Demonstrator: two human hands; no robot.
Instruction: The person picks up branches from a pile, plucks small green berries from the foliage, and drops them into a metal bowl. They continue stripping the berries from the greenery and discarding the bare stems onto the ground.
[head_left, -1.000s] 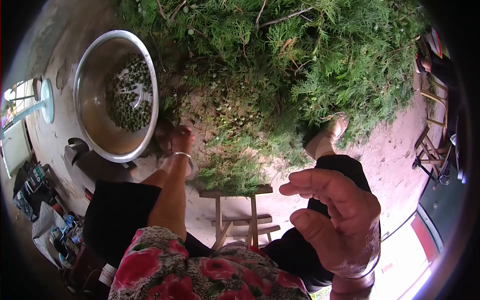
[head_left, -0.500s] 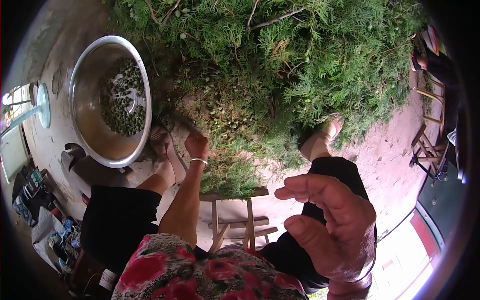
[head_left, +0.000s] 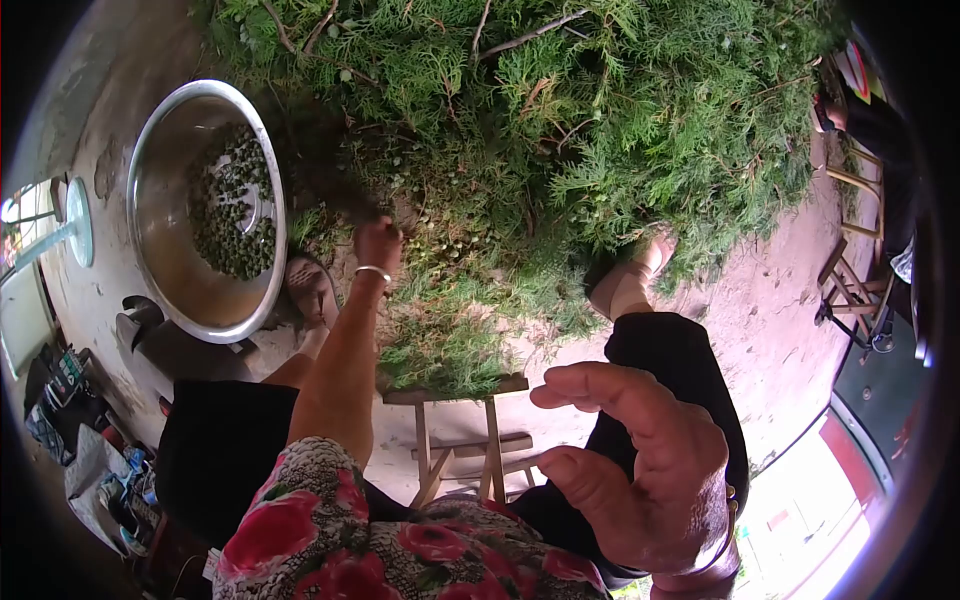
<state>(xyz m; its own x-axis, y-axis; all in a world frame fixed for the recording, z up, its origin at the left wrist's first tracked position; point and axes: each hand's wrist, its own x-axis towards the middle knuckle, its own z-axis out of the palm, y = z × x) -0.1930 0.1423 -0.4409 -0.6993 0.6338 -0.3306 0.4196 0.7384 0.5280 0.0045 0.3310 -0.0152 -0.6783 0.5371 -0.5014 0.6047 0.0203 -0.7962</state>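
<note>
My left hand [head_left: 378,245], with a pale bracelet at the wrist, reaches over the floor litter between my feet. Its fingers are closed on a dark, motion-blurred evergreen sprig [head_left: 342,192] that points up and left. My right hand [head_left: 645,465] is raised close to the camera above my right leg. Thumb and fingers are apart there, with nothing between them. To the left of my left hand a large metal basin [head_left: 150,235] holds many small green cones [head_left: 235,235]. Cut evergreen branches [head_left: 660,120] are heaped beyond both hands.
A small wooden stool [head_left: 455,393] with green bits on it stands between my legs. My two feet flank the scattered clippings [head_left: 450,250]. At the right edge are wooden chairs [head_left: 850,290] and part of another person. Assorted clutter [head_left: 100,480] lies lower left.
My left hand has moved up and slightly left, away from the stool, with the blurred sprig. The right hand keeps its open shape, and the whole view has shifted slightly.
</note>
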